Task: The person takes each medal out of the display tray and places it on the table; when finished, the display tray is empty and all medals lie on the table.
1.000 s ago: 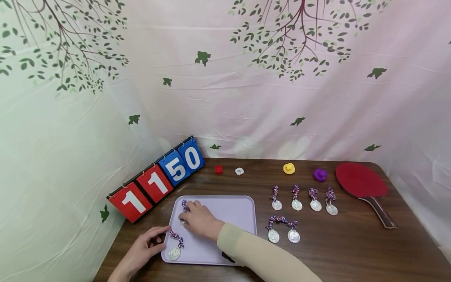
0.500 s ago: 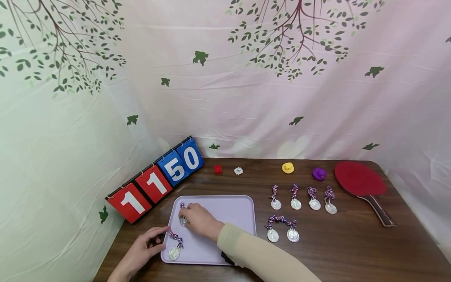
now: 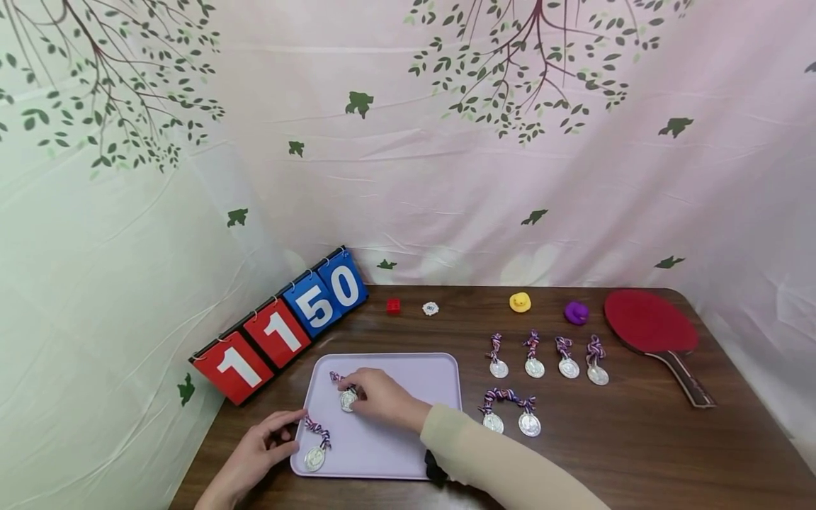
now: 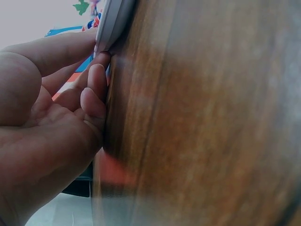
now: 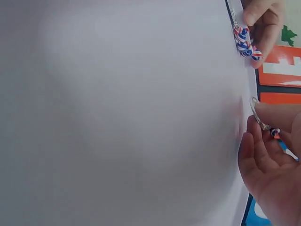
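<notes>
My right hand [image 3: 381, 398] pinches a silver medal [image 3: 348, 401] with a knotted red, white and blue ribbon over the upper left of a lilac tray [image 3: 408, 446]. In the right wrist view the medal [image 5: 256, 113] is tilted on edge between thumb and fingers of the right hand [image 5: 273, 160]. A second medal [image 3: 315, 458] lies flat in the tray's lower left corner, its ribbon stretching up along the left rim. Against that rim, the fingertips of my left hand [image 3: 260, 448] rest lightly; the left wrist view has this hand [image 4: 51, 108] touching the tray's edge [image 4: 113, 21].
Right of the tray lie several more silver medals [image 3: 534, 367] in two rows. A flip scoreboard [image 3: 280, 326] leans at the left. Along the back are a red brick [image 3: 393, 306], a white chip [image 3: 430, 309], a yellow duck [image 3: 520, 302], a purple duck [image 3: 576, 313] and a table tennis paddle [image 3: 650, 322].
My right hand has shifted the pinched medal a little to the right, away from the tray's left rim. The left hand stays at the rim.
</notes>
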A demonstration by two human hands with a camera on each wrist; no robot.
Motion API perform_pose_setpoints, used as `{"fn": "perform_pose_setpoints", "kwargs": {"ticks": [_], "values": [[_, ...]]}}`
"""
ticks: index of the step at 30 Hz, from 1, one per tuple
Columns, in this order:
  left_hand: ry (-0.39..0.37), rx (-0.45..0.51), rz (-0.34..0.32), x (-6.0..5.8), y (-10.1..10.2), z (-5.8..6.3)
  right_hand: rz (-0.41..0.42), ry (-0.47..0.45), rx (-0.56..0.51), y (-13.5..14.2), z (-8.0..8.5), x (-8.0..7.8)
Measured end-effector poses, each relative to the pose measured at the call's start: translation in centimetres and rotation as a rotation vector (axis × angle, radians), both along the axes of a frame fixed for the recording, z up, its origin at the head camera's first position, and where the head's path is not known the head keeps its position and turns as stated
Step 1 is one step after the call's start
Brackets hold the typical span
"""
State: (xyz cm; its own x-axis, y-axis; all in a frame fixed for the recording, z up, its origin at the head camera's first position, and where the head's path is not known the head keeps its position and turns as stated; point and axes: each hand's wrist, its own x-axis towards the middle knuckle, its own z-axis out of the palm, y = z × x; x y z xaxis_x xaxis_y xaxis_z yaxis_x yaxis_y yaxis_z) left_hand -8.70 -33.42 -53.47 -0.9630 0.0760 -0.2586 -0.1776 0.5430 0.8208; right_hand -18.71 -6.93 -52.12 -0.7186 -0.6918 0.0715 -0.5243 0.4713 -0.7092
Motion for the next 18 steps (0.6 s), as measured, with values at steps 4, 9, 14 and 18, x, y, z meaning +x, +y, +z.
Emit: {"fn": "perform_pose_setpoints", "kwargs": {"ticks": [4,9,14,18], "values": [[-0.01,-0.009,0.012,-0.1,0.0,-0.1,0.047,0.031,-0.033,2.4,0.2,0.3],[-0.031,-0.019,0.032,-0.1,0.0,0.0,0.077,0.045,-0.092,5.7,0.4,0.9],[-0.029,-0.022,0.034,0.0,0.1,-0.1,0.087,0.036,-0.181,9.5,1.1,1.5],[-0.032,-0.013,0.035,0.0,0.1,0.0,0.073,0.03,-0.22,12.7,1.4,1.8]]}}
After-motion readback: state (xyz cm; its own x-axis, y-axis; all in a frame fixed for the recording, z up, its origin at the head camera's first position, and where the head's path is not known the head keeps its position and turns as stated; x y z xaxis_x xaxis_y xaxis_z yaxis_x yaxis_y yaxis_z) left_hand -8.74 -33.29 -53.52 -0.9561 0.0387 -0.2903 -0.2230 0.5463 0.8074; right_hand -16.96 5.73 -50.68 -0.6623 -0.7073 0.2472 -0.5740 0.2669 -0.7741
